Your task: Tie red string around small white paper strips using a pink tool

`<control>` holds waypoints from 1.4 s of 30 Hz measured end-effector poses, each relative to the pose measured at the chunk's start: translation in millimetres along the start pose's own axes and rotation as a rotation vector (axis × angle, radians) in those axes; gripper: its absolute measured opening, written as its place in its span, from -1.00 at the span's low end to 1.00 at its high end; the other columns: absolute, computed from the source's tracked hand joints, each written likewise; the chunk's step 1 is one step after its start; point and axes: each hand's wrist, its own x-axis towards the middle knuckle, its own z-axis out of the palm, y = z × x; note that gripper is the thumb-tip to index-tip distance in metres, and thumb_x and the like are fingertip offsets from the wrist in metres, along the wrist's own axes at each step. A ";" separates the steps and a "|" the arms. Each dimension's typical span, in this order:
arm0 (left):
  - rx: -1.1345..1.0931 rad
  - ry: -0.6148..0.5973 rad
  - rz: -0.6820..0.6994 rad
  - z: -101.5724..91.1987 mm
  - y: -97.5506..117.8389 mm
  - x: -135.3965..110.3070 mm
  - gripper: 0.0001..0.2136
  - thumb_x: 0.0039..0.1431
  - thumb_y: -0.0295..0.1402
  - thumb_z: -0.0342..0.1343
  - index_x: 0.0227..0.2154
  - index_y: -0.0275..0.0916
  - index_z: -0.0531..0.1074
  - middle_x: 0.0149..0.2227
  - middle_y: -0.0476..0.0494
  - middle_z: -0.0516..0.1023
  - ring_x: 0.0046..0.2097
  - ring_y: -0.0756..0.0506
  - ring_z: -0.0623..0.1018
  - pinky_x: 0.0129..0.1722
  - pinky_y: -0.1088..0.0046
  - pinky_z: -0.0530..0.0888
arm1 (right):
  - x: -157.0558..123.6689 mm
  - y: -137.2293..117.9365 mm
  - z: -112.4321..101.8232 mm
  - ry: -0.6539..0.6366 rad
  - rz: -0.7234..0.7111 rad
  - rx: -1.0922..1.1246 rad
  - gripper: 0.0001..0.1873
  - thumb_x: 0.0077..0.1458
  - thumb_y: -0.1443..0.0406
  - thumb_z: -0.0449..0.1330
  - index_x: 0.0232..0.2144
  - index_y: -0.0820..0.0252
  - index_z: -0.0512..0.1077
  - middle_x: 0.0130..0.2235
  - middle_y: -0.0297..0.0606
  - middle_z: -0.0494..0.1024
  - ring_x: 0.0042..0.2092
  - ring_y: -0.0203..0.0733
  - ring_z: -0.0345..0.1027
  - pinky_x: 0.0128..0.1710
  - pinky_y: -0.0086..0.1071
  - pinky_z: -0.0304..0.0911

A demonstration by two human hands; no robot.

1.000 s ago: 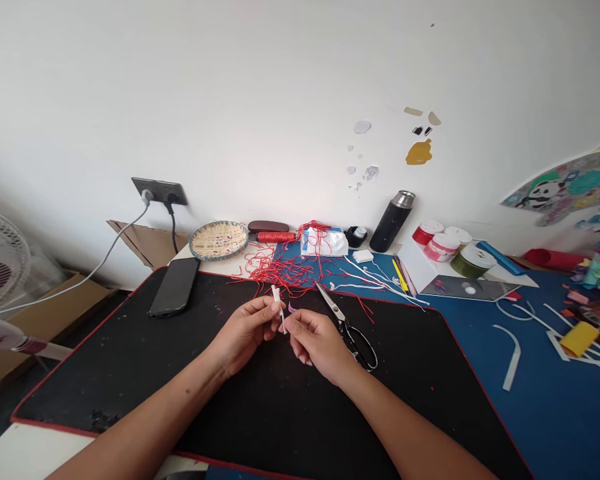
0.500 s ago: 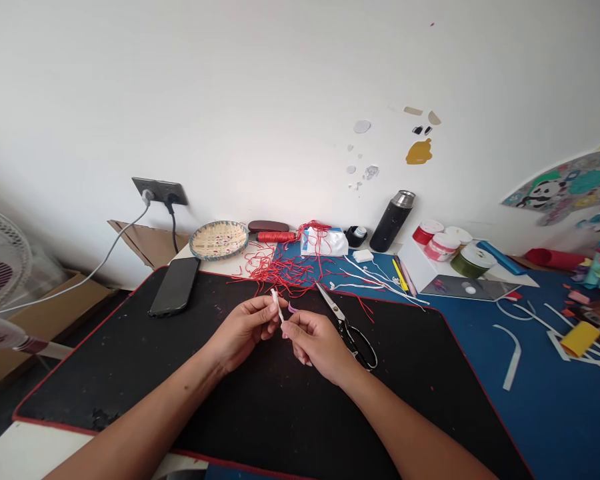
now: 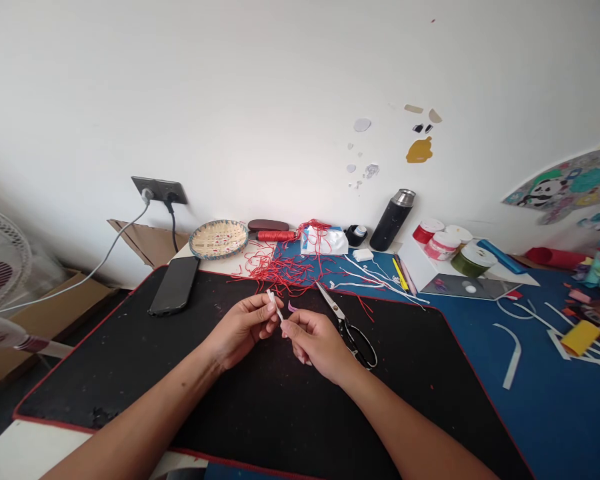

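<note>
Above the black mat (image 3: 280,413), my left hand (image 3: 243,330) pinches the upper part of a narrow white strip (image 3: 275,305), probably paper, whose top end sticks up past the fingertips. My right hand (image 3: 317,343) is closed on the lower end of that same strip. A small curled purple piece (image 3: 293,308) pokes out above the right hand's fingers; whether it joins the white strip is hidden. Scissors (image 3: 339,313) with black handles lie just behind and to the right of my right hand, blades pointing away.
Red cord pieces (image 3: 280,267) are scattered behind the mat. A phone (image 3: 175,287) lies at left, a woven basket (image 3: 219,240) behind it. A black flask (image 3: 393,220), ribbon spools (image 3: 443,245) and white strips (image 3: 513,360) are on the right. A fan (image 3: 0,267) stands far left.
The strip's upper end has tipped slightly to the left, with my left fingers shifting a little that way. My right hand stays almost still.
</note>
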 end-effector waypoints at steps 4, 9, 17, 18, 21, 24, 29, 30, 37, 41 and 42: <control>-0.014 -0.001 0.006 -1.5 -0.8 1.1 -0.70 -0.11 -0.28 0.54 -0.39 -0.34 0.62 -0.53 -0.03 0.48 -0.54 0.09 0.38 -0.58 0.63 0.26 | -0.1 -1.2 -0.2 0.011 0.009 0.010 -0.50 0.13 -0.13 0.26 -0.40 0.20 0.41 -0.69 -0.53 0.28 -0.67 -0.41 0.07 -0.67 -0.51 -0.02; -0.031 0.005 0.008 -5.0 -2.2 3.4 -0.71 -0.10 -0.31 0.54 -0.37 -0.36 0.63 -0.52 -0.03 0.49 -0.53 0.08 0.40 -0.57 0.64 0.29 | 0.3 -0.8 -0.9 0.019 0.017 0.043 -0.53 0.17 -0.10 0.24 -0.36 0.21 0.46 -0.67 -0.50 0.31 -0.67 -0.42 0.08 -0.69 -0.53 -0.05; -0.155 0.035 0.017 -5.4 0.1 4.7 -0.71 -0.09 -0.34 0.53 -0.35 -0.39 0.62 -0.52 -0.01 0.48 -0.52 0.09 0.39 -0.59 0.67 0.31 | -0.6 -5.0 -0.3 0.003 0.001 0.049 -0.58 0.16 -0.04 0.27 -0.26 0.23 0.49 -0.61 -0.47 0.39 -0.67 -0.42 0.11 -0.69 -0.53 -0.03; -0.166 0.038 0.014 -5.2 0.1 4.7 -0.71 -0.10 -0.35 0.54 -0.35 -0.39 0.62 -0.52 -0.01 0.48 -0.52 0.09 0.39 -0.59 0.67 0.32 | -0.4 -5.0 0.0 -0.002 -0.007 0.043 -0.59 0.16 -0.02 0.28 -0.26 0.23 0.49 -0.60 -0.47 0.41 -0.66 -0.42 0.11 -0.69 -0.52 -0.03; -0.197 0.048 -0.009 -5.2 -1.2 4.7 -0.69 -0.12 -0.35 0.55 -0.34 -0.40 0.62 -0.52 -0.02 0.49 -0.53 0.09 0.40 -0.60 0.67 0.33 | -0.4 -3.1 1.5 0.003 -0.042 0.004 -0.68 0.17 0.05 0.28 -0.25 0.20 0.47 -0.58 -0.45 0.44 -0.65 -0.41 0.13 -0.66 -0.51 0.01; -0.226 0.051 -0.040 -5.8 -2.9 4.6 -0.69 -0.10 -0.35 0.54 -0.33 -0.39 0.61 -0.51 -0.03 0.49 -0.52 0.09 0.41 -0.60 0.68 0.34 | -2.4 -1.0 4.6 0.039 -0.096 -0.114 -0.81 0.20 0.17 0.25 -0.25 0.18 0.46 -0.56 -0.46 0.45 -0.62 -0.39 0.17 -0.60 -0.50 0.09; -0.254 0.044 -0.051 -6.2 -3.2 4.3 -0.72 -0.06 -0.38 0.51 -0.32 -0.39 0.61 -0.51 -0.02 0.49 -0.53 0.08 0.42 -0.61 0.67 0.34 | -6.7 -1.1 9.7 0.090 -0.196 -0.308 -0.95 0.20 0.31 0.23 -0.26 0.16 0.47 -0.55 -0.46 0.45 -0.52 -0.33 0.33 -0.43 -0.46 0.23; -0.257 0.042 -0.054 -6.0 -3.1 4.2 -0.72 -0.06 -0.38 0.52 -0.32 -0.39 0.61 -0.51 -0.03 0.49 -0.53 0.08 0.43 -0.62 0.67 0.34 | -6.9 -1.2 9.7 0.104 -0.211 -0.328 -0.95 0.20 0.30 0.24 -0.26 0.16 0.47 -0.54 -0.46 0.45 -0.50 -0.32 0.35 -0.42 -0.45 0.24; -0.266 0.029 -0.105 -4.6 -4.3 3.5 -0.73 -0.09 -0.43 0.52 -0.34 -0.40 0.61 -0.53 -0.04 0.51 -0.54 0.08 0.44 -0.61 0.67 0.36 | -6.6 -1.2 5.0 0.200 -0.275 -0.365 -0.88 0.24 0.25 0.24 -0.18 0.14 0.46 -0.53 -0.46 0.43 -0.50 -0.30 0.36 -0.43 -0.45 0.23; -0.247 0.039 -0.128 -5.5 -5.6 3.8 -0.72 -0.11 -0.43 0.53 -0.33 -0.40 0.61 -0.53 -0.05 0.53 -0.54 0.08 0.45 -0.62 0.68 0.36 | -8.7 -2.7 6.7 0.209 -0.314 -0.460 -0.81 0.22 0.28 0.26 -0.10 0.12 0.47 -0.52 -0.47 0.43 -0.49 -0.30 0.33 -0.42 -0.46 0.21; -0.242 0.038 -0.132 -5.6 -5.8 3.9 -0.72 -0.10 -0.43 0.53 -0.33 -0.40 0.61 -0.53 -0.05 0.53 -0.54 0.08 0.45 -0.62 0.68 0.36 | -9.4 -3.0 7.3 0.207 -0.327 -0.480 -0.79 0.21 0.29 0.26 -0.08 0.12 0.47 -0.51 -0.47 0.42 -0.49 -0.30 0.32 -0.42 -0.46 0.21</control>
